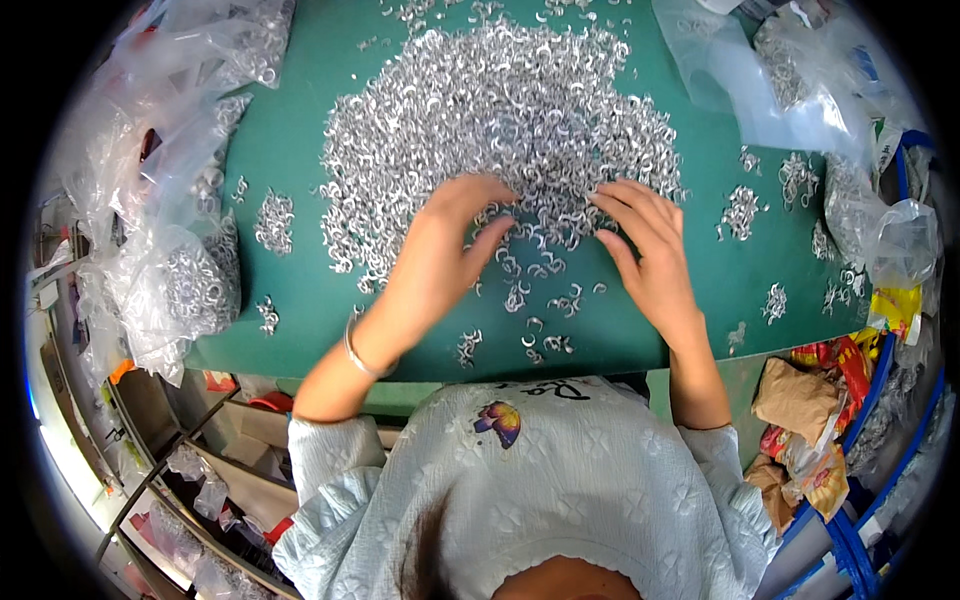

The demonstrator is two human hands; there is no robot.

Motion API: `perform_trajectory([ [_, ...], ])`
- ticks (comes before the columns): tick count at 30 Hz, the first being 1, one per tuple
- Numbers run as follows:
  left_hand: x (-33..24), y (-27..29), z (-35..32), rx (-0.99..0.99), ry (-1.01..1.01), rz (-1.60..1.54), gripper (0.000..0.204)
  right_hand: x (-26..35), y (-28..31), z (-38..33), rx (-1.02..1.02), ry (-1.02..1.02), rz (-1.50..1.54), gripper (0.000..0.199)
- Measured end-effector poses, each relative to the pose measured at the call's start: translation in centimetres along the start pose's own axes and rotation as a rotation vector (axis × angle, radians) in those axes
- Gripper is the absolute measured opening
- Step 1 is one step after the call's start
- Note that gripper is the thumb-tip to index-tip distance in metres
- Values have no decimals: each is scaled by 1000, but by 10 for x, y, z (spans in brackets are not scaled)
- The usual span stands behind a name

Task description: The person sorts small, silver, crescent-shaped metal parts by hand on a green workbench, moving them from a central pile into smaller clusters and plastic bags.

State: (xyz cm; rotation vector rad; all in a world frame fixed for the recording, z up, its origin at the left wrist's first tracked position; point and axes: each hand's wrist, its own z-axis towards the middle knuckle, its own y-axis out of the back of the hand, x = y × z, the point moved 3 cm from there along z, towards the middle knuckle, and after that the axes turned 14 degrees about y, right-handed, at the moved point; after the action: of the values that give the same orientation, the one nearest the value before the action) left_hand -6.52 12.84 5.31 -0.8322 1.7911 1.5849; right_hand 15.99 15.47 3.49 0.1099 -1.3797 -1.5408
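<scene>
A big heap of small silver metal rings lies spread on a green table mat. My left hand rests palm down at the heap's near edge, fingers apart and touching the rings. My right hand lies flat beside it on the heap's near right edge, fingers spread over the rings. Neither hand visibly grips anything. A few loose rings lie scattered between and below my hands. A thin bracelet circles my left wrist.
Clear plastic bags of rings pile along the left edge, and more bags sit at the back right. Small clusters of rings dot the mat on the right. Snack wrappers and a brown paper bag lie at the lower right.
</scene>
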Motion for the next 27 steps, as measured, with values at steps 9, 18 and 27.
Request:
perform_trajectory([
  [9, 1, -62, -109, -24, 103, 32, 32, 29, -9, -58, 103, 7, 51, 33],
  [18, -1, -77, -134, -148, 105, 34, 36, 52, -11, -93, 164, 51, 15, 40],
  [27, 2, -91, -141, -103, 35, 31, 35, 70, -34, -102, 87, 101, 31, 40],
])
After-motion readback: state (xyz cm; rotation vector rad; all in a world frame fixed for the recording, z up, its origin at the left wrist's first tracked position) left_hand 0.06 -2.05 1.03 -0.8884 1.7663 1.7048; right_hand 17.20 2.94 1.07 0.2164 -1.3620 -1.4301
